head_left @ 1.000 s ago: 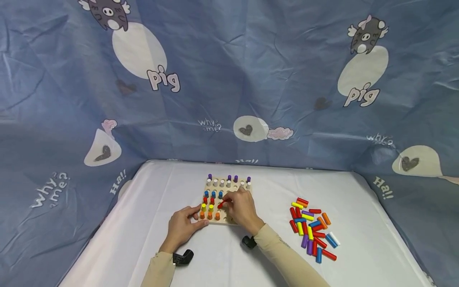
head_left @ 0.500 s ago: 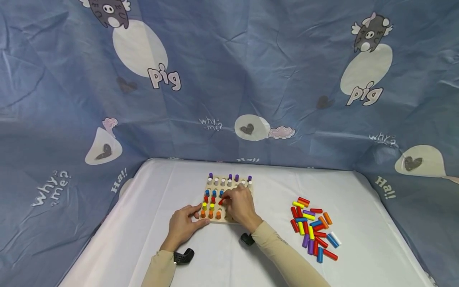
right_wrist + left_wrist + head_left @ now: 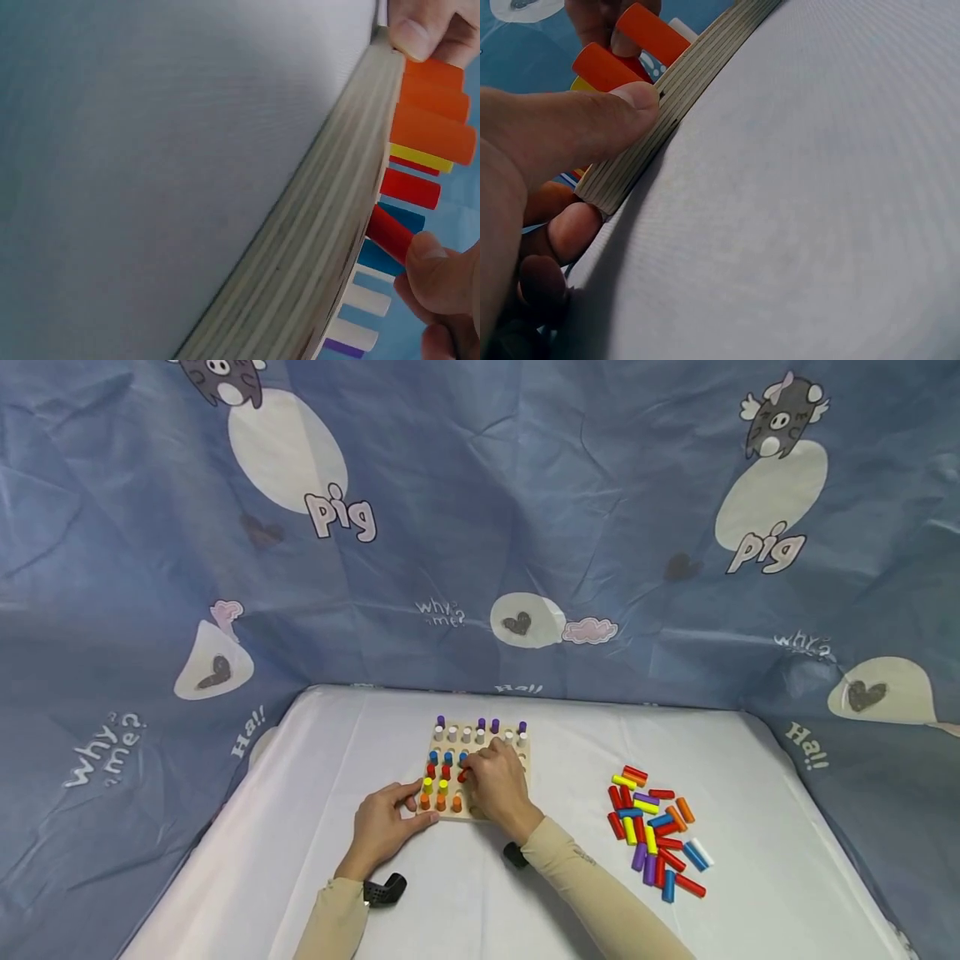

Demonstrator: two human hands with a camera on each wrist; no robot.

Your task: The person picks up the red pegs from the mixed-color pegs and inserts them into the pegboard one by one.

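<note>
In the head view a light wooden pegboard lies on the white-covered table. My left hand grips its near left corner; the left wrist view shows the thumb on the edge and fingers curled around the corner. With thumb and fingertips my right hand pinches a red peg, tilted, its lower end at the board's surface. It is beside two standing red pegs. Rows of orange, yellow, blue, white and purple pegs stand in the board. My right hand hides part of it.
To the right of the board lies a loose pile of pegs in red, yellow, blue, orange, purple and white. A blue printed cloth hangs behind the table.
My right hand has brought the red peg down against the board, and its fingers now cover more of it. My left hand keeps its grip on the corner. The head view has shifted slightly.
</note>
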